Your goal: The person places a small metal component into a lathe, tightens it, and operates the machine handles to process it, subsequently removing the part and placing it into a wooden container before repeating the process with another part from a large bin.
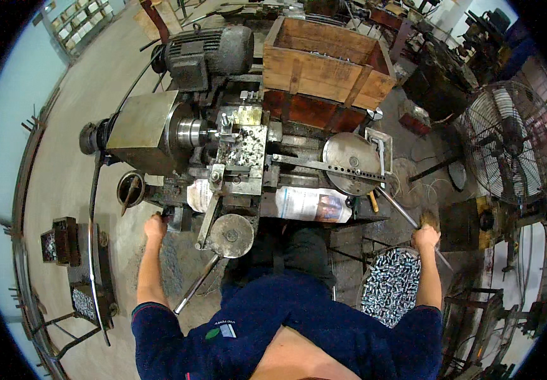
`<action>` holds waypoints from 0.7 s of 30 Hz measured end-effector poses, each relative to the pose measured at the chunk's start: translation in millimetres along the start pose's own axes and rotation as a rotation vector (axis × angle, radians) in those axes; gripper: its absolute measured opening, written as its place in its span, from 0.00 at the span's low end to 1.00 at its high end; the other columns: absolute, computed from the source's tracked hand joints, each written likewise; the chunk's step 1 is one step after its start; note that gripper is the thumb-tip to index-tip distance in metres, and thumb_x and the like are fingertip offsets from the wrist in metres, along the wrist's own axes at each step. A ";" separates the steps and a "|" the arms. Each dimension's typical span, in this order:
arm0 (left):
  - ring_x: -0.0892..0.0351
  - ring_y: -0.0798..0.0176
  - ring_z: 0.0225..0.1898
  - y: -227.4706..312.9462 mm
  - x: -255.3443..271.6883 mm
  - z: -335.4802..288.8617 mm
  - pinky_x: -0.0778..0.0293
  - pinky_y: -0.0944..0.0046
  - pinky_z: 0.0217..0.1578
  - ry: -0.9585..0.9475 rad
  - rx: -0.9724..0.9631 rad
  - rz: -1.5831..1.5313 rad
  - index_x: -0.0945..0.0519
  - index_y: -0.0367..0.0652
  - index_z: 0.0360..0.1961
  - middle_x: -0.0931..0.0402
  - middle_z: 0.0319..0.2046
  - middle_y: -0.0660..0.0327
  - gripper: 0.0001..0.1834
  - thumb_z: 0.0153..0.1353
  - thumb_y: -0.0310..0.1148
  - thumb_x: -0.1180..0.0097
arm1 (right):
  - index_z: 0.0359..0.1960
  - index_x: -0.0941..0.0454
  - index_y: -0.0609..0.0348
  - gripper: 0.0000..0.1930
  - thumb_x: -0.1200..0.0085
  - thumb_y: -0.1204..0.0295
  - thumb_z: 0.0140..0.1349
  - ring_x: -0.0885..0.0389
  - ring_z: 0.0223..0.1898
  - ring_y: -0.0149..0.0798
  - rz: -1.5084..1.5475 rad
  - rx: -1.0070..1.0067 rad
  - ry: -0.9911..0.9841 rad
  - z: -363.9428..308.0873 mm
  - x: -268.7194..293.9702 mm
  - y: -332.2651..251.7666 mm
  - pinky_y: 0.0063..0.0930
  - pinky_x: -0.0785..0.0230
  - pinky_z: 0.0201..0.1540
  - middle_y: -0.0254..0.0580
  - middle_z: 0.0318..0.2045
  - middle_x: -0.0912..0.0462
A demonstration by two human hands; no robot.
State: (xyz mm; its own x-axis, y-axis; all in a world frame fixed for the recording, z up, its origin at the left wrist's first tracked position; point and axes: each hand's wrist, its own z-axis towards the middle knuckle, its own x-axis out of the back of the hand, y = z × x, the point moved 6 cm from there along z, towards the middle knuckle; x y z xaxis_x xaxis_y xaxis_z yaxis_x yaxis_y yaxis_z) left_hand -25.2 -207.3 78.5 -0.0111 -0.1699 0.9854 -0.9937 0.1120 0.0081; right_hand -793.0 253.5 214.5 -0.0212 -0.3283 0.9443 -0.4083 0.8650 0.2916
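— Lever (406, 215), long and steel, is what the right hand (425, 237) has: it runs down and outward from the round slotted disc (351, 163) at the right end of the lathe (235, 152), and the fingers are wrapped shut around its lower stretch, near the free end.

— Why grip so far out?

— My guess is leverage; the far end swings the disc with the least effort, and it keeps the hand away from the lathe's moving parts.

— And the left hand (155, 226)?

— Down at the lathe's front left corner, fist closed on a small dark handle (175, 218) just under the headstock (143, 130). The grasp looks firm, though the handle itself is mostly hidden by the hand.

— So both arms spread across the lathe.

— Yes, and the person stands centred on it, probably so each control stays within reach. The chuck (191, 133) points right toward the tool slide (242, 149), which is speckled with chips.

— What else sits around the lathe?

— Behind it, a wooden crate (324, 63) and a grey motor (207, 54). Below its right end, beside the right forearm, a round basket (391, 285) full of small shiny metal pieces, likely kept close for handy reach. Far right of the lathe stands a caged fan (508, 142). Left of it, on the floor, dark trays (86, 272) hold more small parts.
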 end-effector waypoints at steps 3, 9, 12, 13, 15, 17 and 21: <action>0.21 0.46 0.33 -1.1 -62.8 -9.6 0.26 0.51 0.33 0.135 0.379 -0.063 0.23 0.41 0.28 0.22 0.30 0.49 0.18 0.53 0.48 0.47 | 0.44 0.24 0.57 0.26 0.46 0.65 0.38 0.27 0.50 0.44 0.053 0.106 0.237 -9.4 25.6 -30.4 0.47 0.50 0.61 0.46 0.43 0.21; 0.21 0.50 0.36 -17.5 -46.7 0.7 0.26 0.53 0.36 -0.117 -0.108 0.123 0.27 0.41 0.37 0.22 0.33 0.50 0.18 0.54 0.45 0.47 | 0.42 0.23 0.56 0.25 0.44 0.65 0.36 0.28 0.50 0.46 0.286 0.414 0.469 -45.6 94.3 -89.1 0.48 0.48 0.59 0.45 0.42 0.21; 0.22 0.50 0.38 -15.7 -40.0 -0.1 0.26 0.52 0.37 -0.113 -0.079 0.086 0.27 0.44 0.39 0.22 0.36 0.52 0.19 0.53 0.47 0.46 | 0.38 0.21 0.59 0.22 0.44 0.69 0.35 0.27 0.45 0.50 0.445 0.623 0.519 -62.8 139.1 -133.6 0.41 0.41 0.53 0.50 0.39 0.22; 0.22 0.49 0.39 -13.2 -38.6 -1.3 0.26 0.52 0.37 -0.141 -0.044 0.068 0.27 0.44 0.40 0.22 0.36 0.52 0.20 0.53 0.47 0.45 | 0.37 0.21 0.60 0.21 0.44 0.70 0.35 0.26 0.43 0.51 0.502 0.717 0.538 -69.7 154.7 -153.7 0.40 0.38 0.51 0.51 0.38 0.22; 0.22 0.49 0.40 -20.6 -27.0 -5.8 0.27 0.52 0.38 -0.164 -0.010 0.003 0.27 0.46 0.43 0.22 0.38 0.52 0.22 0.52 0.49 0.44 | 0.36 0.21 0.61 0.20 0.44 0.72 0.35 0.26 0.41 0.52 0.681 0.864 0.487 -97.7 191.0 -204.5 0.40 0.36 0.49 0.52 0.37 0.22; 0.23 0.49 0.41 -29.8 -7.3 -13.4 0.28 0.52 0.39 -0.158 -0.030 -0.097 0.27 0.47 0.47 0.22 0.39 0.53 0.25 0.52 0.50 0.44 | 0.32 0.20 0.60 0.19 0.43 0.68 0.33 0.26 0.41 0.50 0.783 1.078 0.468 -133.6 227.6 -263.6 0.40 0.37 0.48 0.48 0.35 0.21; 0.22 0.49 0.39 -68.4 114.2 -29.7 0.28 0.53 0.39 0.112 -0.006 -0.295 0.23 0.45 0.45 0.21 0.36 0.50 0.20 0.54 0.45 0.46 | 0.33 0.21 0.60 0.20 0.43 0.71 0.31 0.28 0.48 0.48 0.707 1.516 0.569 -205.6 278.2 -385.6 0.42 0.39 0.56 0.47 0.38 0.22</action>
State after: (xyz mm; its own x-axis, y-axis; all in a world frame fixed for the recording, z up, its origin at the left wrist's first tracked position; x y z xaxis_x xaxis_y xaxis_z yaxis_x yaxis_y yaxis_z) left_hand 44.8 -205.3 195.5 0.2902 -0.0871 0.9530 -0.9515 0.0800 0.2971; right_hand -453.9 -93.4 396.0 -0.3953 0.3646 0.8431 -0.8784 -0.4184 -0.2309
